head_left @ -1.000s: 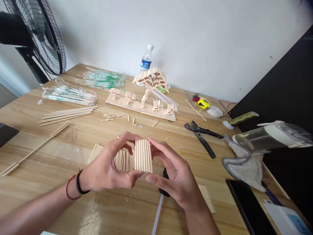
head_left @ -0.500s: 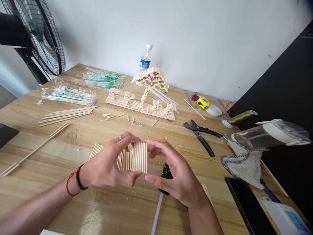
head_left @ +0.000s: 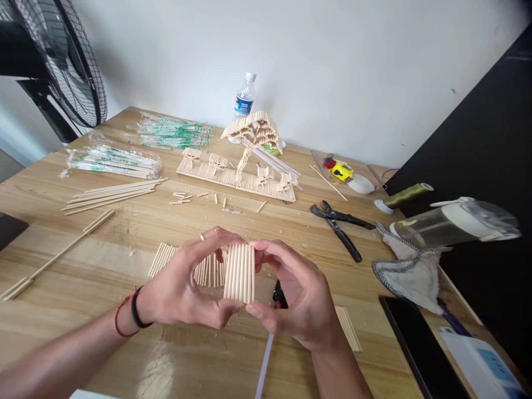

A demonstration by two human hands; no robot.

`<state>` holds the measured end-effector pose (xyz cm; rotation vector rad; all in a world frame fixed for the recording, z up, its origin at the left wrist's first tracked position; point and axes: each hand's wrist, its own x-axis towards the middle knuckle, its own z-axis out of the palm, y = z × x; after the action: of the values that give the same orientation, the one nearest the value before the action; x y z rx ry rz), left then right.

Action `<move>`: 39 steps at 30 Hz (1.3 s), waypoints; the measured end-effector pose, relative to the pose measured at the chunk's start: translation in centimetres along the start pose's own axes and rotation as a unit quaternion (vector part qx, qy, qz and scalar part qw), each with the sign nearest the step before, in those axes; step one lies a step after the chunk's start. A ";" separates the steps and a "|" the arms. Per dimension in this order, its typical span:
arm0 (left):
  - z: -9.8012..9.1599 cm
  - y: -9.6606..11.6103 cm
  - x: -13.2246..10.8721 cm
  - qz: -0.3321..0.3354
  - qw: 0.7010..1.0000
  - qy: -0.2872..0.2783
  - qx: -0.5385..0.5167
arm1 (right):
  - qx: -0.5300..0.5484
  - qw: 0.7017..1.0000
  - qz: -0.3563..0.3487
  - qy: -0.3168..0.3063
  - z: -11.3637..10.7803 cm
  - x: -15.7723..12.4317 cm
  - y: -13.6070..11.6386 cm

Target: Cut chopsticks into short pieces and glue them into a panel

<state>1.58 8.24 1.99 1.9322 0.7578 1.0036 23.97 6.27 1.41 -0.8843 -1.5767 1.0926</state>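
Observation:
Between both hands, upright above the table, is a small panel of short wooden sticks [head_left: 240, 274] set side by side. My left hand [head_left: 189, 282] grips its left part, fingers at the top edge and thumb at the bottom. On the right edge, my right hand [head_left: 297, 291] pinches it the same way, fingertips above and thumb below. Behind my left hand lies a row of cut sticks [head_left: 209, 271], partly hidden. A glue gun [head_left: 280, 295], mostly covered by my right hand, has a clear glue stick [head_left: 265, 363] trailing toward me.
A stick-built model [head_left: 236, 180] stands at the back before a plastic bottle [head_left: 244, 100]. Black pliers [head_left: 338, 227], a phone [head_left: 419, 346] and a clear cup [head_left: 453, 224] lie right. Bagged sticks [head_left: 114, 160] and loose sticks [head_left: 112, 197] are left. Another stick panel [head_left: 348, 328] lies beside my right wrist.
My right hand has closed in on the panel; its thumb and fingers now touch the right edge. The panel has come slightly nearer. The view has shifted a little.

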 end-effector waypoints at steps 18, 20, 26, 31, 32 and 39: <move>1.1 -0.5 -0.5 -0.058 0.986 0.052 -0.146 | 0.137 0.988 0.025 0.063 2.6 0.0 1.2; 0.8 -0.6 -0.4 -0.063 0.989 0.051 -0.127 | 0.128 0.990 0.036 0.055 2.3 0.1 1.2; -0.3 -1.2 -0.1 -0.061 0.996 0.032 -0.050 | 0.081 0.996 0.041 0.018 1.0 0.3 1.0; -1.1 -0.8 0.6 -0.017 0.999 0.025 0.021 | -0.041 0.998 0.043 -0.025 -0.4 0.4 0.4; -1.1 -0.8 0.6 -0.009 0.999 0.026 0.036 | -0.070 0.996 0.036 -0.035 -0.7 0.4 0.2; -1.2 -1.1 0.6 0.010 0.998 -0.015 0.063 | -0.137 0.986 0.025 -0.094 -1.5 0.8 -0.6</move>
<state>0.69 9.73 1.72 2.0612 0.8019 0.9575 25.20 7.15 2.38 -1.0306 -1.9027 1.0329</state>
